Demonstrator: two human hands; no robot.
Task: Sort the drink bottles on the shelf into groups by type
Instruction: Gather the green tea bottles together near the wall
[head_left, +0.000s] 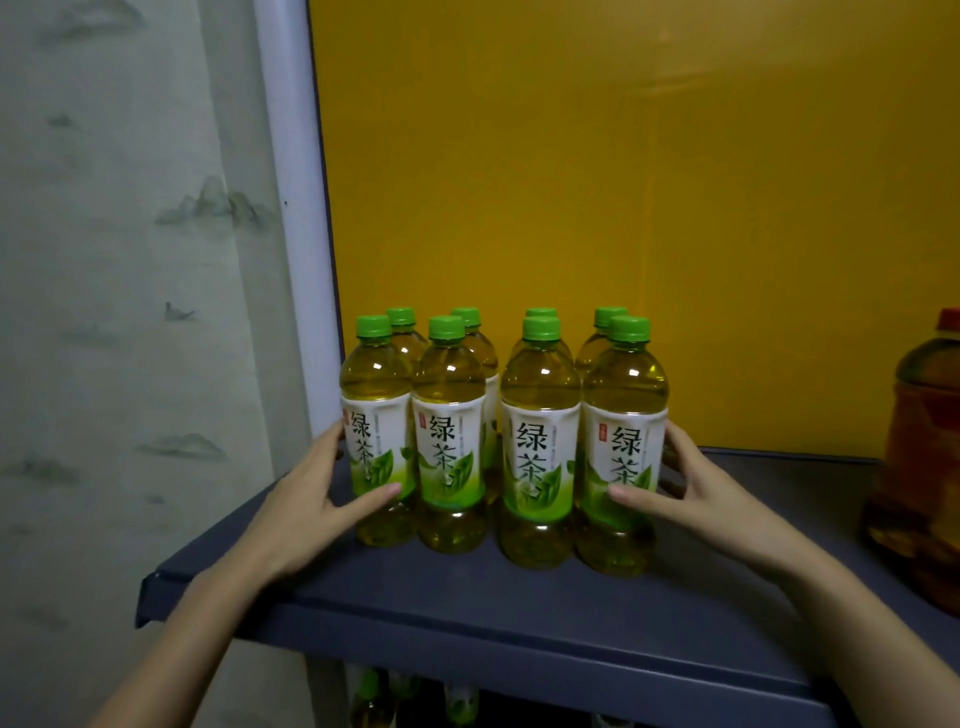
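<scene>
Several green tea bottles (537, 441) with green caps and white-green labels stand upright in two rows on a dark blue shelf (519, 613). My left hand (311, 499) cups the outer side of the leftmost front bottle (376, 441), thumb across its label. My right hand (696, 488) cups the outer side of the rightmost front bottle (623, 447), thumb on the label. Both hands bracket the group from its two sides.
A larger brown tea bottle with a red cap (924, 467) stands at the shelf's right edge. A yellow back panel (623, 208) closes the rear. A white post (296, 208) and patterned curtain stand left. More green tea bottles (374, 696) show on the shelf below.
</scene>
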